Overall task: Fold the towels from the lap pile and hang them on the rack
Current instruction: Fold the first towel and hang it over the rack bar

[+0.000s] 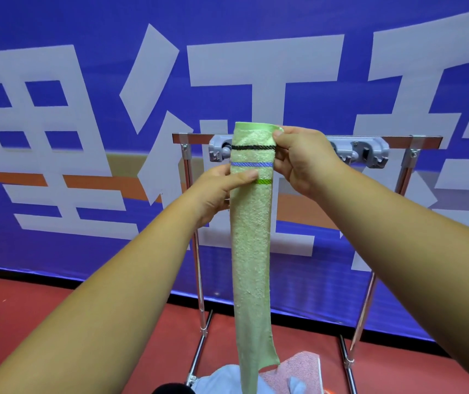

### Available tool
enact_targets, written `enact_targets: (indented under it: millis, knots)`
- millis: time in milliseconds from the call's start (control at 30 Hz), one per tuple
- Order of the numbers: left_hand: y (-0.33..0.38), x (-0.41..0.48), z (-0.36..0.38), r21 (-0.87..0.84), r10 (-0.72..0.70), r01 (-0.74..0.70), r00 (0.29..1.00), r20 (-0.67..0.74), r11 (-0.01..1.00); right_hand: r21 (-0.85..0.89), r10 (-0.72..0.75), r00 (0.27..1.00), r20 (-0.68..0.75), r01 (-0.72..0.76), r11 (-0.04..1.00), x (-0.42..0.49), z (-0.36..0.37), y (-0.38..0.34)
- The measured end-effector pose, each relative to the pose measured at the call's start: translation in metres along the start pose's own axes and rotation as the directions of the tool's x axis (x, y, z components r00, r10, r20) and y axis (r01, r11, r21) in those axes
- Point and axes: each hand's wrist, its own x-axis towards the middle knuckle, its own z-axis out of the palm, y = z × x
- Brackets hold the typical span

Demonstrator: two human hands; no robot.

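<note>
A light green towel [251,251], folded into a narrow strip with black, blue and green stripes near its top, hangs straight down in front of the chrome rack [196,251]. My right hand [304,163] pinches its top right edge at the height of the rack's top bar. Lower down, my left hand [221,191] grips the strip's left edge with the thumb across the front. A pink towel [298,371] and a light blue towel [224,379] lie in the lap pile at the bottom.
A grey clip holder [369,153] is fixed along the rack's top bar, partly hidden by the towel and my right hand. Behind stands a blue banner wall [85,109] with large white characters. The floor [42,308] is red.
</note>
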Motion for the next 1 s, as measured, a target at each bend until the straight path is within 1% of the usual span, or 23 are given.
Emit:
enact_targets:
  millis: [33,100,233,300,367,433,500,567,633,733,800,867,933,1000]
  knots:
    - [0.000,-0.002,0.002,-0.007,-0.014,0.015,0.999,0.043,1.000,-0.003,0.001,1.000,0.000,-0.001,1.000,0.000,-0.001,-0.001]
    - [0.001,-0.004,0.005,-0.037,-0.027,0.030,0.996,0.080,0.999,-0.012,0.012,1.000,-0.009,-0.012,1.000,-0.001,-0.003,0.000]
    - [0.012,-0.009,0.013,-0.091,0.023,-0.017,0.998,0.061,0.996,0.059,0.072,0.995,-0.062,-0.068,0.996,-0.003,-0.008,0.009]
    - [0.018,-0.010,0.014,-0.118,0.027,-0.021,0.998,0.048,0.993,0.009,0.117,0.992,-0.039,-0.117,0.993,-0.010,-0.010,0.018]
    - [0.024,-0.008,0.013,-0.129,0.015,-0.011,0.999,0.032,0.992,-0.059,0.207,0.978,0.030,-0.205,0.977,-0.021,-0.015,0.029]
    - [0.028,-0.003,0.012,-0.131,-0.006,0.006,1.000,-0.001,0.991,-0.132,0.310,0.942,0.132,-0.293,0.947,-0.030,-0.021,0.044]
    - [0.031,0.003,0.011,-0.140,-0.028,0.021,0.999,-0.046,0.990,-0.205,0.371,0.905,0.206,-0.331,0.921,-0.040,-0.028,0.060]
    - [0.034,0.011,0.007,-0.156,-0.051,0.035,0.994,-0.099,0.987,-0.267,0.403,0.891,0.208,-0.345,0.900,-0.050,-0.034,0.076]
    - [0.036,0.019,0.004,-0.195,-0.078,0.049,0.986,-0.148,0.980,-0.342,0.425,0.888,0.174,-0.351,0.872,-0.056,-0.040,0.089]
    - [0.037,0.028,0.000,-0.327,-0.146,0.070,0.966,-0.213,0.942,-0.403,0.439,0.880,0.182,-0.341,0.850,-0.059,-0.051,0.100]
    - [0.035,0.029,0.001,-0.396,-0.181,0.094,0.965,-0.189,0.914,-0.386,0.430,0.881,0.197,-0.333,0.860,-0.060,-0.055,0.102]
    - [0.028,0.026,0.002,-0.440,-0.209,0.133,0.970,-0.127,0.888,-0.346,0.414,0.883,0.221,-0.326,0.880,-0.060,-0.055,0.100]
    - [0.014,0.022,0.000,-0.439,-0.243,0.201,0.969,-0.041,0.876,-0.309,0.395,0.893,0.215,-0.321,0.895,-0.059,-0.052,0.097]
    - [-0.004,0.017,-0.002,-0.385,-0.314,0.311,0.948,0.058,0.869,-0.272,0.375,0.911,0.174,-0.322,0.907,-0.058,-0.045,0.094]
